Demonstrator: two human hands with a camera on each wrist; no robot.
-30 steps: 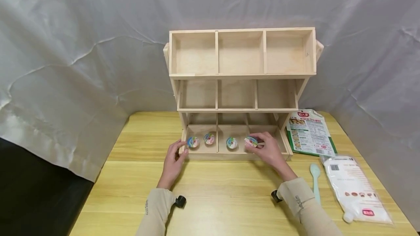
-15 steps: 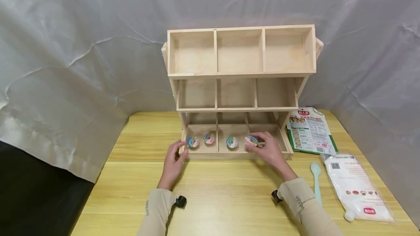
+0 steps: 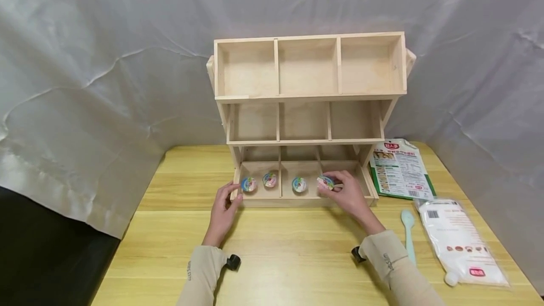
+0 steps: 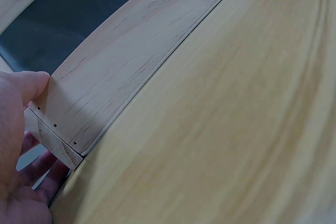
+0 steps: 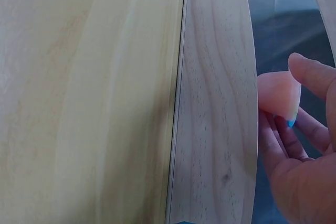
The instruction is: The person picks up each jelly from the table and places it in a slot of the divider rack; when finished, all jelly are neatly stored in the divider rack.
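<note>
A three-tier wooden shelf rack stands on the table, each tier split into three compartments. My right hand pinches a small pink jelly cup with a printed lid between thumb and fingers, over the bottom tier near its right divider. My left hand grips the front left corner of the bottom tier, thumb on the front board and fingers round the side. Two jelly cups, one at left and one beside it, sit in the bottom left compartment. Another jelly cup is in the bottom middle one.
Right of the rack lie a green-and-white food packet, a pale green spoon and a clear-and-white spouted pouch. A grey sheet hangs behind and at both sides of the wooden table.
</note>
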